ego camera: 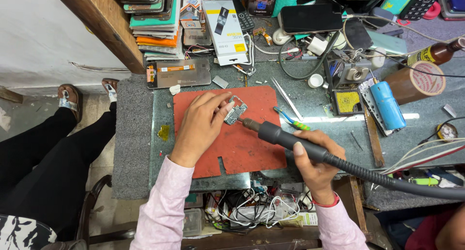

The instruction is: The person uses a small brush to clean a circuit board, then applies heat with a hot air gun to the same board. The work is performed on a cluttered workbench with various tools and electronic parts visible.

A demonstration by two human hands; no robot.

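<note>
while left hand [198,126] fingers pin circuit board [236,110], right hand [315,155] clamped on hot-air wand [290,139], white box [224,32] behind

Pretty clearly a phone repair shop: counter [310,129] crammed with stacked phone cases [155,25], loose phones [310,17], tweezers [286,97] and cables [252,213].

The left hand [199,126] covers part of the circuit board [236,110]; the hot-air hose [411,182] runs off the right edge.
</note>
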